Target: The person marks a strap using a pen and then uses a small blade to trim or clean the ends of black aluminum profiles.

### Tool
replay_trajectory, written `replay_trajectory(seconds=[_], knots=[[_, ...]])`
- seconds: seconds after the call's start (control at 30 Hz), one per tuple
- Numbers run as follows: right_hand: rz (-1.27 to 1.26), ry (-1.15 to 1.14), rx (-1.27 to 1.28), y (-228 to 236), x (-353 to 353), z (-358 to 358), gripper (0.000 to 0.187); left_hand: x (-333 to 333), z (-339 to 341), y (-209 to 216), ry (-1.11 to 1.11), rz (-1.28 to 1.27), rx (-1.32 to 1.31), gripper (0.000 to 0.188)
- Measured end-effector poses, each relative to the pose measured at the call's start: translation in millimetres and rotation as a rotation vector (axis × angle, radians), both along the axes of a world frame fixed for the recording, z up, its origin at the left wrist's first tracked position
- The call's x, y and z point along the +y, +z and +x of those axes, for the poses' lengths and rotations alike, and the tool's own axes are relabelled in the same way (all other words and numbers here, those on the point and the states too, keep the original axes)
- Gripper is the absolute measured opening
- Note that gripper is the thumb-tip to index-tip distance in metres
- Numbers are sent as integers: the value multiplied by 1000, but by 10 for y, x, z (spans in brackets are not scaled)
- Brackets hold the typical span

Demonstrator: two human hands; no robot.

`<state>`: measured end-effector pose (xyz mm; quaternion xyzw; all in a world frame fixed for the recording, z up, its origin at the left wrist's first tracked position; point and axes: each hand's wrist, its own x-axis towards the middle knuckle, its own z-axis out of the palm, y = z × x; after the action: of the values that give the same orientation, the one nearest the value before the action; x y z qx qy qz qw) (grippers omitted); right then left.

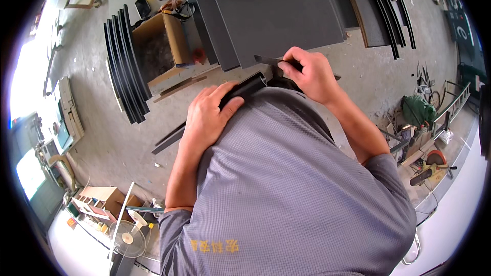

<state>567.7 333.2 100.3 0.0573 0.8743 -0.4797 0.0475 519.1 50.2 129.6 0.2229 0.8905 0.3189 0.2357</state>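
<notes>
Clearly, nearest to my remote viewpoint spreads a grey shirt (296,184), and just past its edge I find the black profile (250,87), slanting down to the left. The left hand (207,111) is wrapped over it, thumb on the near side. The right hand (313,76) pinches a thin dark blade-shaped piece (267,61) — its tip pointing left, near the profile's upper end. Beyond both hands I see a dark grey panel (276,20), with an open cardboard box (177,41) to its left — and black strips (123,66) beside that.
</notes>
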Motion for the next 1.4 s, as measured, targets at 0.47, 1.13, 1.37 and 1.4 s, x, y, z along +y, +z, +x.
replay_trajectory(seconds=[0.47, 1.13, 1.37, 1.4], knots=[[68, 151, 77, 267, -44, 11, 15, 96, 14, 69, 43, -21, 76, 54], [70, 275, 4, 165, 29, -32, 16, 69, 4, -8, 14, 39, 39, 55], [259, 252, 431, 38, 76, -70, 16, -23, -61, -44, 52, 188, -232, 56], [283, 171, 436, 25, 74, -81, 16, -63, -78, -73, 84, 194, -319, 55]])
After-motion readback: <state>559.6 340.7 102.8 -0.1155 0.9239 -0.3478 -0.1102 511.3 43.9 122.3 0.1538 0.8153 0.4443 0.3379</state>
